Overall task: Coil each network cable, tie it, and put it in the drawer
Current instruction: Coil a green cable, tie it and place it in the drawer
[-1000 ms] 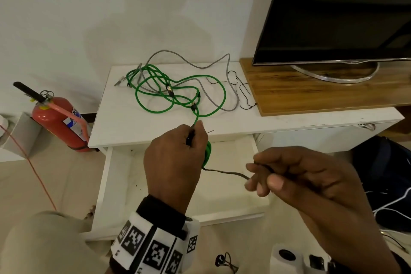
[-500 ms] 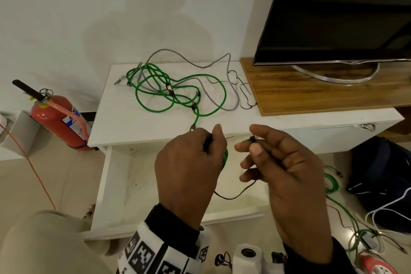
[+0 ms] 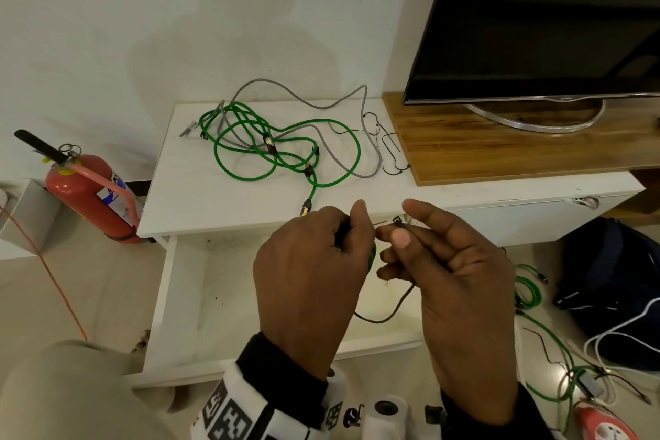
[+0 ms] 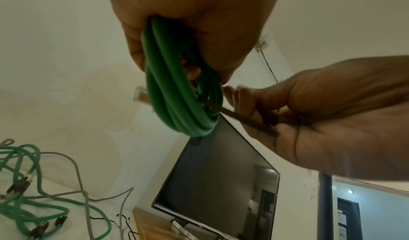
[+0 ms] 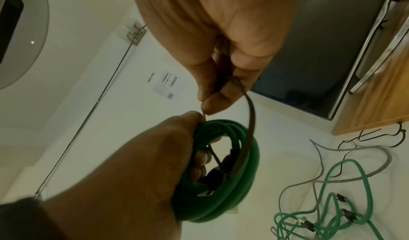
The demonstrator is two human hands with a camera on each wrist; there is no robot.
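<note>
My left hand (image 3: 335,243) grips a coiled green network cable (image 4: 177,95) over the open white drawer (image 3: 200,296). In the head view only a sliver of the coil (image 3: 372,257) shows past the fingers. A thin black cable tie (image 5: 251,121) runs through the coil (image 5: 252,173), and my right hand (image 3: 403,236) pinches its end close beside the left hand. The tie's slack (image 3: 393,311) hangs in a loop below both hands. More loose green cable (image 3: 250,161) and a grey cable (image 3: 335,157) lie tangled on the white cabinet top (image 3: 185,200).
Spare black ties (image 3: 389,154) lie by the wooden board (image 3: 500,146) under the TV (image 3: 535,28). A red fire extinguisher (image 3: 89,196) stands left of the cabinet. More cables (image 3: 528,293) and a dark bag (image 3: 614,279) lie on the floor at the right.
My right hand has risen and moved left until its fingertips are next to the left hand, carrying the tie's end up. The left hand with the coil shifted slightly up and right.
</note>
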